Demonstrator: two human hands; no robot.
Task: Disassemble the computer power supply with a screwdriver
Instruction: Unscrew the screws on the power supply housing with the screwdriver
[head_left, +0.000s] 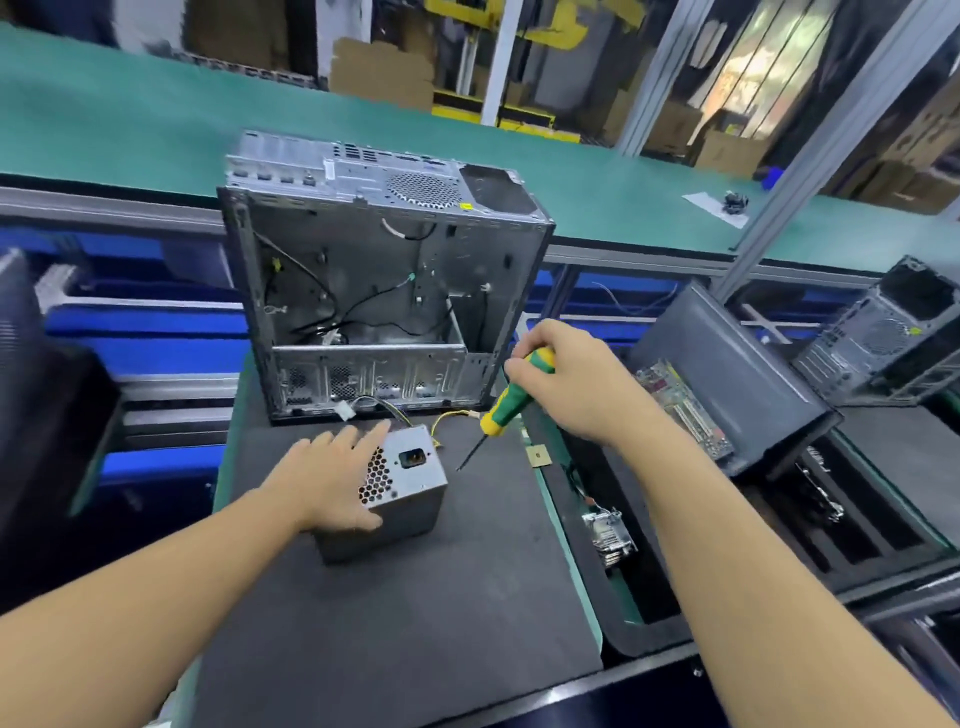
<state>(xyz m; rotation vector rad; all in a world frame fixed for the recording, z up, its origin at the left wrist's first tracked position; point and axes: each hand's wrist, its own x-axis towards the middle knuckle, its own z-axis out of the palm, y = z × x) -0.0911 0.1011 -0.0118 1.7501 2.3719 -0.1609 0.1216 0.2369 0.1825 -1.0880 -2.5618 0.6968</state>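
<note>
My left fingers (363, 439) lay flat and open on the power supply (410, 483) to pin it to the tabletop (415, 623); right fingers (524, 364) gripped the screwdriver (506, 400), tip just beside it, ready for screws.

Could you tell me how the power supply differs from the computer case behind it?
The computer case is far larger than the power supply. The case stands open, loose cables showing; the power supply is a closed box. The left hand rests on the power supply, the right hand holds a screwdriver beside it; the case is untouched. Both are grey metal with perforated vents, on the dark mat.
</note>
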